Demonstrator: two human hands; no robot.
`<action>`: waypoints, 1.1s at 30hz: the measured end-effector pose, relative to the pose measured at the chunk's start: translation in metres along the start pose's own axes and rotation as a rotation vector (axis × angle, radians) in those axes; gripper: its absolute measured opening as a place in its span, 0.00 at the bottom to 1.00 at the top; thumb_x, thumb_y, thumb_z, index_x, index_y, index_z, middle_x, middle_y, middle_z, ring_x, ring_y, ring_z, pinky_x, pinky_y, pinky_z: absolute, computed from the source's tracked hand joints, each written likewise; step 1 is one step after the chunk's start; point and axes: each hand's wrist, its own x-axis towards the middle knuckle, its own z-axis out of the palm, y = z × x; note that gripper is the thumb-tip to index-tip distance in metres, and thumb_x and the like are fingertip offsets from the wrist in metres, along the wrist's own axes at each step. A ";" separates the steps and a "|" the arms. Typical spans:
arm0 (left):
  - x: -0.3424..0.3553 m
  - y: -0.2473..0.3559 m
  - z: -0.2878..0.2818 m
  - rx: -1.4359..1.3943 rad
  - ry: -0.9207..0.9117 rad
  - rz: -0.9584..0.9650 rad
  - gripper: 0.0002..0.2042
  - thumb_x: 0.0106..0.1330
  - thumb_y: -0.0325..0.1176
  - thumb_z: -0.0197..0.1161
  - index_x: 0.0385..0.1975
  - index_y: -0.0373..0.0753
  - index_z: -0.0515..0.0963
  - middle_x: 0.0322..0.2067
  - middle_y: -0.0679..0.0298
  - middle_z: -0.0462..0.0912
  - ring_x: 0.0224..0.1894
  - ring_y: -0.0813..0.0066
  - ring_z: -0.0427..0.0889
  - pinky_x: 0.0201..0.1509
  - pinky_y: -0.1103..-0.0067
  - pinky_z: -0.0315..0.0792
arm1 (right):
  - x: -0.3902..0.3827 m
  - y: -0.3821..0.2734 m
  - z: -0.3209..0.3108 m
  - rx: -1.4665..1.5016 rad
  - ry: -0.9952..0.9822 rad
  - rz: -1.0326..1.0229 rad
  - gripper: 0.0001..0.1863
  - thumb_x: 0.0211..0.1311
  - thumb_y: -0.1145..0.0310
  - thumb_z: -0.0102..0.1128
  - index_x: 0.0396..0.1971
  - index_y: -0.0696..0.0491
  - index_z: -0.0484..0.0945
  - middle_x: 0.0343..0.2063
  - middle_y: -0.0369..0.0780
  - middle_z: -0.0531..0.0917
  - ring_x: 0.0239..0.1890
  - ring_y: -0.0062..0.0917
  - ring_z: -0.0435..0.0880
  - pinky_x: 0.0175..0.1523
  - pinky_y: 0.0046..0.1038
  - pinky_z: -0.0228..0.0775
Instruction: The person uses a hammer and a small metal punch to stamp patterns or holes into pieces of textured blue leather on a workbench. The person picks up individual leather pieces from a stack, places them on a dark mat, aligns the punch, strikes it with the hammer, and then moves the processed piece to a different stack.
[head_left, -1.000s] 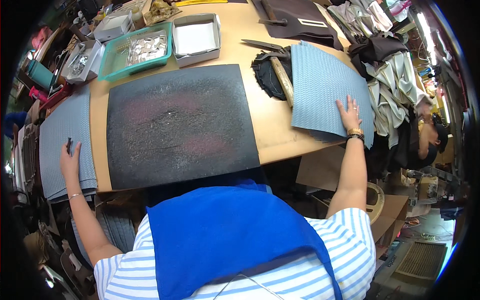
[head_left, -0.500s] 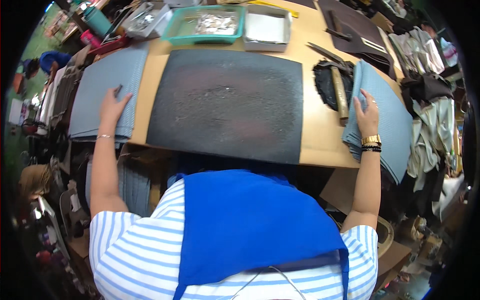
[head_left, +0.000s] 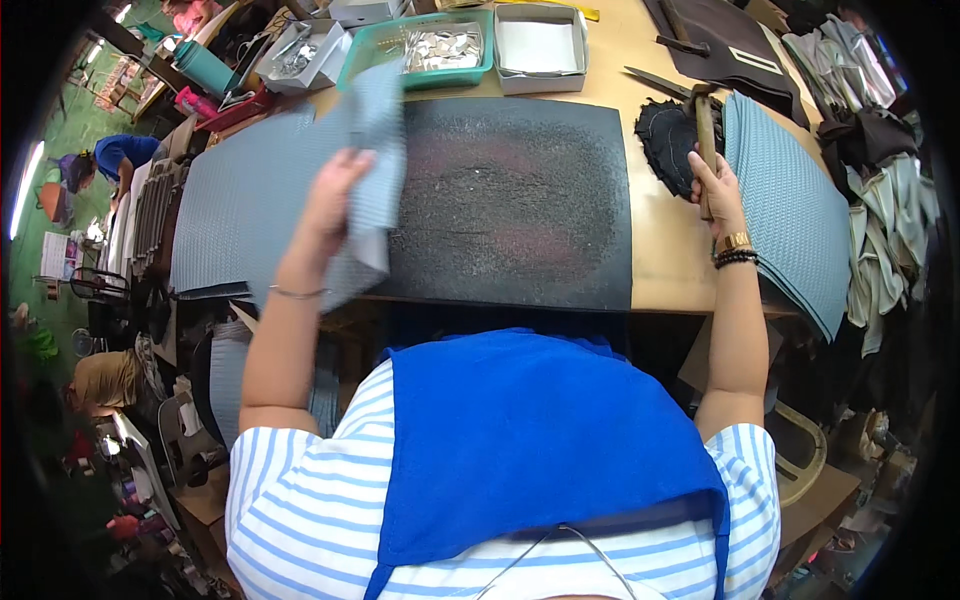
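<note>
My left hand (head_left: pixel 335 195) grips a light blue textured sheet (head_left: pixel 374 110), raised and blurred over the left edge of the dark worn mat (head_left: pixel 510 210), beside the left stack of similar sheets (head_left: pixel 210 220). My right hand (head_left: pixel 718 185) is closed round the wooden handle of a hammer (head_left: pixel 707 130), next to the right stack of blue sheets (head_left: pixel 785 220). A ragged black pad (head_left: pixel 662 145) lies left of the hammer, with shears (head_left: pixel 650 80) above it. Whether my left fingers also hold the small dark tool seen earlier, I cannot tell.
On the wooden table (head_left: pixel 665 265) stand a teal tray of small pieces (head_left: pixel 440 48), white boxes (head_left: pixel 540 45) and dark leather pieces (head_left: pixel 720 45). Crumpled pale fabric (head_left: pixel 880 250) hangs at the right. Co-workers (head_left: pixel 130 160) are busy at the left.
My left hand has lifted a blue sheet from the left stack and moved it rightward. My right hand has left the right stack's edge and taken hold of the hammer handle.
</note>
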 end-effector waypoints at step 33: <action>0.130 -0.051 0.063 0.607 0.183 0.638 0.06 0.62 0.28 0.64 0.36 0.36 0.78 0.31 0.58 0.87 0.33 0.63 0.88 0.40 0.71 0.78 | -0.109 -0.046 0.106 -0.325 -0.262 -0.385 0.16 0.68 0.63 0.60 0.46 0.59 0.72 0.26 0.52 0.80 0.31 0.46 0.82 0.38 0.41 0.71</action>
